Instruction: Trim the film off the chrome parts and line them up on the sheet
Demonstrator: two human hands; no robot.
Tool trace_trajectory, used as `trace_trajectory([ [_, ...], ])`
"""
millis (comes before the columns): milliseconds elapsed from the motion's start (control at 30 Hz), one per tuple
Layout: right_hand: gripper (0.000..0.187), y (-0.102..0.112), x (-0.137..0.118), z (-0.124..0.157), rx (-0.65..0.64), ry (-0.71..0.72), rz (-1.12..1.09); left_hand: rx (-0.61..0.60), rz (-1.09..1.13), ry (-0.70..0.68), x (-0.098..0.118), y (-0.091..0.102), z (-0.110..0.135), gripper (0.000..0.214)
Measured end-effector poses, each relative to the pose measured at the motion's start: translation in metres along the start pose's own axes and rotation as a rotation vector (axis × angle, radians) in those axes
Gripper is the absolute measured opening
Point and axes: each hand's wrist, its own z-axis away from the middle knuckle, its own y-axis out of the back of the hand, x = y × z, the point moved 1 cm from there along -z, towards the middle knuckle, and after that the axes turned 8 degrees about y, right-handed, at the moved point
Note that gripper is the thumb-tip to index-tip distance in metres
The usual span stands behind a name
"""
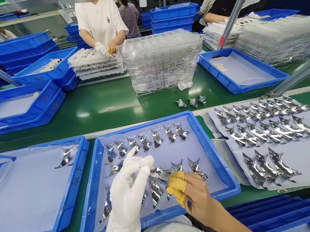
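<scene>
Over the middle blue tray [231,186], my left hand [130,193], in a white glove, pinches a small curved chrome-like part [161,173] between thumb and fingertips. My right hand [191,191], wearing yellow finger cots, closes at the other end of that same part; its fingers partly hide it. Beneath and around the hands, more shiny curved parts with pointed corners lie on the tray's white liner. One row, including a curved part [156,138], runs along the far side. Nearer parts, such as another curved part [156,192], are partly covered by my hands.
To the left stands another lined blue tray [83,154] with a few parts. On the right, rows of parts lie on a white sheet [305,154]. Beyond are three small parts [193,102], stacked clear plastic trays [164,61] and a co-worker [101,23]. A metal post [233,20] slants at right.
</scene>
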Motion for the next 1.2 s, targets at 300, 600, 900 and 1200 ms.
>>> trace_trajectory([
  [300,0.019,-0.028,0.055,-0.001,-0.595,-0.331,0.163,0.288,-0.054,0.315,-0.017,0.048,-0.026,0.028],
  [600,0.033,-0.112,0.087,-0.018,-0.905,-0.24,0.279,0.238,-0.198,0.422,-0.047,0.102,-0.021,0.043],
  [900,0.026,-0.087,0.068,-0.019,-0.92,-0.427,0.318,-0.257,-0.901,0.662,-0.13,0.122,-0.006,0.026],
  [1200,0.029,-0.05,0.051,-0.005,-0.701,-0.662,0.037,-0.297,-1.1,0.755,-0.145,0.119,-0.006,0.017],
])
